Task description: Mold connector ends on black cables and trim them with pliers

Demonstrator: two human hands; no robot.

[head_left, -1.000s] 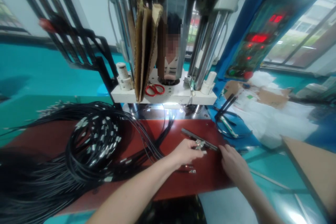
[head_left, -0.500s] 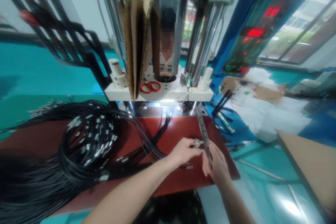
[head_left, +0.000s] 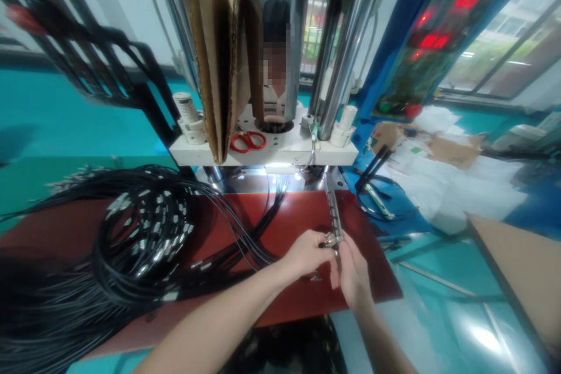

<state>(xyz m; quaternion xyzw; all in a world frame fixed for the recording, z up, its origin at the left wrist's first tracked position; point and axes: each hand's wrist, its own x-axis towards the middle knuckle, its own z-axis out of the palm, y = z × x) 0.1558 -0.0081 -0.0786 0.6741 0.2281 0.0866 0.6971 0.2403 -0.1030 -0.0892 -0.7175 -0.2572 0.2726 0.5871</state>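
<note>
My left hand (head_left: 309, 254) is closed, pinching several small metal connectors (head_left: 329, 239) at its fingertips. In my right hand (head_left: 354, 272) is a long narrow metal bar (head_left: 333, 207) with a row of slots along it. The bar points away from me toward the press, and its near end is hidden in my fingers. The connectors are right against the bar's left side; whether one sits in a slot I cannot tell. A few loose metal pieces (head_left: 314, 276) lie on the red-brown board (head_left: 372, 280) below my left hand.
Coiled black cables (head_left: 107, 269) with pale ends cover the left of the board. Ahead stands a press with a white plate (head_left: 289, 155), bearing red-handled scissors (head_left: 248, 141) and folded cardboard (head_left: 214, 70). A blue control box (head_left: 403, 70) rises at right. Another person is partly visible behind the press.
My right hand has moved slightly left and up, bringing the slotted bar against the connectors in my left hand. The left hand has hardly moved. The view has shifted a little.
</note>
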